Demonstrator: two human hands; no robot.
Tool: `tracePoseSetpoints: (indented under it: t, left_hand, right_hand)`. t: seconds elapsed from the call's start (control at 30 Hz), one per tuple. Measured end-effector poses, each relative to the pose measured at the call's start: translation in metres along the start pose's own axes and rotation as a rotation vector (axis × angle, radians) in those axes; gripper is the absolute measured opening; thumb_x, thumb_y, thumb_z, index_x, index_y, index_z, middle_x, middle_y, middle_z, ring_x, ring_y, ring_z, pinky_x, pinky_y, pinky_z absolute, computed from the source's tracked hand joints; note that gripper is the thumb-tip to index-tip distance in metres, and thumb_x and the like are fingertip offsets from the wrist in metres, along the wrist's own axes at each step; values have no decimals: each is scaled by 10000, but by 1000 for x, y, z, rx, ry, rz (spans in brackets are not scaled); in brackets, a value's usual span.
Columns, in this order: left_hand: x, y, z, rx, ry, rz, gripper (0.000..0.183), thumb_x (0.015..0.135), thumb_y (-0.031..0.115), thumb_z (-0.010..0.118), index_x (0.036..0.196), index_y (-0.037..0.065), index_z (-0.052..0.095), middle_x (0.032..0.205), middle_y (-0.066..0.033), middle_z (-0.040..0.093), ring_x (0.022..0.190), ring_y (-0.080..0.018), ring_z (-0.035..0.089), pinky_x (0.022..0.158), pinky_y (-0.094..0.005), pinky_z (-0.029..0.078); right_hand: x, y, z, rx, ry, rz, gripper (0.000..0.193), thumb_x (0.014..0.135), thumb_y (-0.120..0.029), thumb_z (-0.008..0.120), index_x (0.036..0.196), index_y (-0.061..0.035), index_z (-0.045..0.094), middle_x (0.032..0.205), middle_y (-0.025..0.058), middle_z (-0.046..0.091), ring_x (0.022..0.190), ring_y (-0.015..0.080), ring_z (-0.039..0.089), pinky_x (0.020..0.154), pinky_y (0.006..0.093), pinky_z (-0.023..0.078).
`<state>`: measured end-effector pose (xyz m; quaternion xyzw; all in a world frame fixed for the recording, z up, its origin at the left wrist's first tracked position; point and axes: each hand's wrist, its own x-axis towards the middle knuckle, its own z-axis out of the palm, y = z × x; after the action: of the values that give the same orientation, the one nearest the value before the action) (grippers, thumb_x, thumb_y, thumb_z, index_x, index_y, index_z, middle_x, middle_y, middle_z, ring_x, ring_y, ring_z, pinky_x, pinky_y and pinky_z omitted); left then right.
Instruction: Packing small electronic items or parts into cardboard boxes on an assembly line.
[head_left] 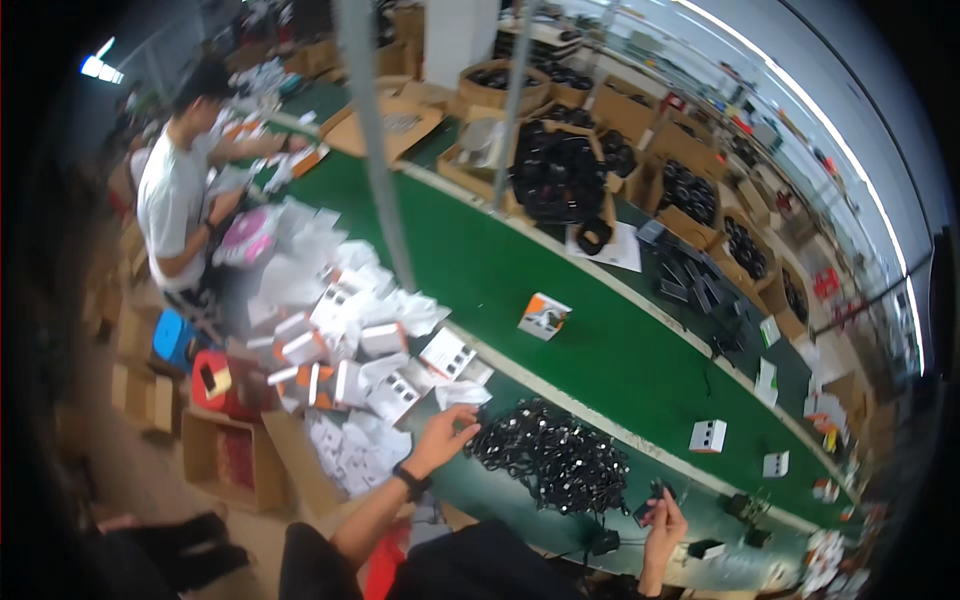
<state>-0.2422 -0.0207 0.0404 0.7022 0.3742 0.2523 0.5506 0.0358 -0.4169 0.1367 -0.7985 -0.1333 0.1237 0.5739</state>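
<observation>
As cables [550, 455] lie heaped within reach, lower centre, the left hand [441, 441] gapes; the right hand [664, 524] pinches a dark piece [643, 512].

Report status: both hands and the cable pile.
Left hand open, beside black cable pile. Right hand gripping small dark item. Pile between hands; white boxes just beyond left hand.

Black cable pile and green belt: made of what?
Cable pile: probably flexible plastic or rubber, glossy black, given tangled loops and bright glints; some metal possible. Green belt: perhaps PVC or rubber, smooth satin, from its even colour.
</observation>
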Motion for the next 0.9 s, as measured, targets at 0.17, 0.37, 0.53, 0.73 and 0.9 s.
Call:
tracePoseSetpoints:
  t: [0.17, 0.37, 0.53, 0.73, 0.9]
  left_hand:
    - [119, -5, 64, 250, -125, 209, 406, 949, 140, 822, 1336, 95, 709, 1251, -163, 751, 1171, -324, 735, 953, -455, 607]
    - [239, -12, 119, 598, -117, 359, 549, 921, 159, 851, 1435, 182, 660, 1600, -245, 491, 1417, -487, 525, 1162, -529, 500]
    - [315, -25, 131, 760, -104, 464, 418, 907, 254, 883, 1300, 190, 756, 1737, -239, 313, 1490, -466, 473, 1118, -515, 541]
    - [349, -36, 161, 615, -140, 459, 361, 865, 264, 917, 1177, 126, 801, 1662, -168, 455, 1386, -389, 591, 1066, -476, 577]
    - [344, -38, 162, 486, -222, 484, 262, 849, 159, 893, 1098, 101, 837, 1544, -147, 567, 1285, -376, 653, 995, -476, 603]
  right_hand:
    - [36, -21, 47, -117, -127, -70, 235, 1034, -123, 770, 1223, 9, 816, 948, 114, 786, 706, 132, 643, 639, 283, 553]
    - [111, -33, 114, -97, -79, -207, 176, 962, -72, 830, 1131, -25, 846, 980, 103, 764, 718, 177, 675, 667, 273, 544]
    - [167, -17, 211, -80, -106, -183, 149, 927, -64, 855, 1070, -26, 842, 1023, 131, 808, 836, 236, 751, 710, 336, 597]
    - [234, 6, 319, -291, -132, -315, 110, 902, -66, 827, 1009, -47, 839, 1001, 134, 807, 1001, 336, 711, 866, 450, 589]
    - [275, 25, 370, -419, -70, -501, 111, 908, -56, 800, 1014, -51, 832, 1002, 106, 807, 1032, 347, 697, 889, 461, 590]
